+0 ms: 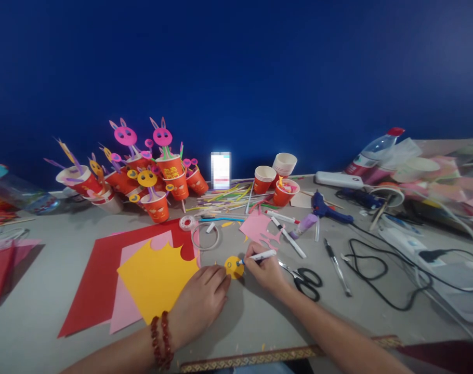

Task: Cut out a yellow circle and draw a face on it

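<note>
Bare forearms (pixel 338 324) are closest to the camera, red beaded bracelet (pixel 163 340) on the left wrist. So the small yellow paper disc (pixel 234 271) is basically between the two hands, flat on the gray table (pixel 260 324). Left hand (pixel 203 295) is palm down, fingers close together, tips right at the disc's left edge; can't tell if the thumb's pinching anything under there. Right hand (pixel 265 271) has a white marker (pixel 266 254) pinched like a pen, just right of the disc, tip over its right half. One little ring's drawn left of that tip. Black-handled scissors (pixel 307 283) sit just right of that hand, btw.
</note>
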